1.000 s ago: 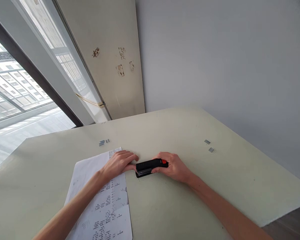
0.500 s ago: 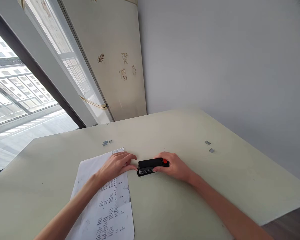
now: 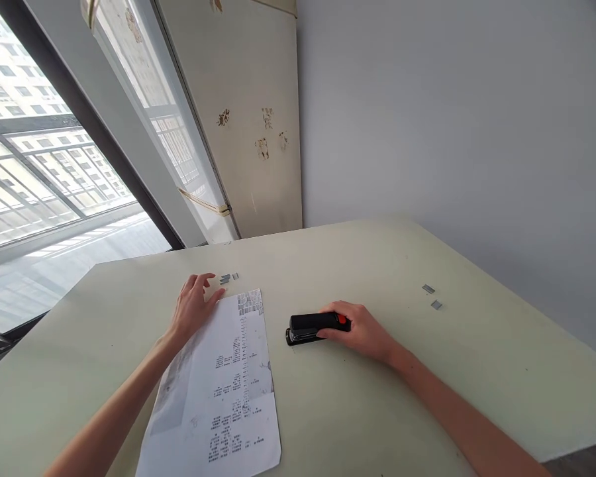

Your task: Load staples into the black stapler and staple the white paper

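Cannot read any text, brand, number or sign. Can make out only short blocks of small dark print [image 3: 225,429] on the flat white paper sheet [image 3: 206,397], with denser print at the far right corner, too small to decipher.

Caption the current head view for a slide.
Right hand grips a black stapler beside printed sheets, while the left hand hovers near small staple strips.

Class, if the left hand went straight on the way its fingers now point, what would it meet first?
Most likely the small grey strips on the table, just past the left hand's fingertips, though its height above them is hard to judge.
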`<control>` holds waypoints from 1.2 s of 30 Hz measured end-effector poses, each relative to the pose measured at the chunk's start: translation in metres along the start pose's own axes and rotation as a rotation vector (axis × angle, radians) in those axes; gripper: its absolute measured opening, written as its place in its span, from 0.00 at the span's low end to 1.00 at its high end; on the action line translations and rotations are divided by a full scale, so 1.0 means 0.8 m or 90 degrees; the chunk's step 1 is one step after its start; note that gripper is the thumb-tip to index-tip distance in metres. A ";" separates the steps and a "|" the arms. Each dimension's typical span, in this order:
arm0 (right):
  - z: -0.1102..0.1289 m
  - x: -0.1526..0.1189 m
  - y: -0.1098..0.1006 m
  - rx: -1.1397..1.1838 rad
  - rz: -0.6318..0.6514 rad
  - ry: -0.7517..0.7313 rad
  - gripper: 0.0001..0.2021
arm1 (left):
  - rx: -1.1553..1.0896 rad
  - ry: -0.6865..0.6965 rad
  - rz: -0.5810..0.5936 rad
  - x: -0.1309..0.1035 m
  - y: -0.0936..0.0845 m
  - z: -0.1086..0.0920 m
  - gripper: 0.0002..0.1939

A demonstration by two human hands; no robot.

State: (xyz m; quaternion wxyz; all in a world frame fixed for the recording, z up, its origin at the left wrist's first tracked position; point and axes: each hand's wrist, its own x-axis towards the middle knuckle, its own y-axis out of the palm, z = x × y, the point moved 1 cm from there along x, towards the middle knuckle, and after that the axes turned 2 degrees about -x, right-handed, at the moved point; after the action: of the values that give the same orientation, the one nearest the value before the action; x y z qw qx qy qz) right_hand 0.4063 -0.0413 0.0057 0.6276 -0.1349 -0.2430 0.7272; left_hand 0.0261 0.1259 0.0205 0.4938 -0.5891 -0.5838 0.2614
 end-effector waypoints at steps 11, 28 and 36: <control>0.001 0.000 0.000 -0.010 0.000 0.007 0.16 | -0.053 -0.016 0.029 0.021 0.013 0.010 0.32; -0.001 -0.008 0.005 -0.059 0.032 0.061 0.14 | -0.029 0.108 0.079 -0.060 -0.015 0.000 0.23; 0.002 -0.011 0.006 -0.074 0.033 0.076 0.16 | 0.003 0.086 0.017 -0.083 -0.003 -0.026 0.20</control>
State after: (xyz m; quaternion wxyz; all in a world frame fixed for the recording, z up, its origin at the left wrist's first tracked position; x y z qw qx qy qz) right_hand 0.4033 -0.0510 0.0035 0.6131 -0.2207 -0.2432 0.7185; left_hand 0.0314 0.0566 0.0126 0.5301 -0.6120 -0.5406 0.2286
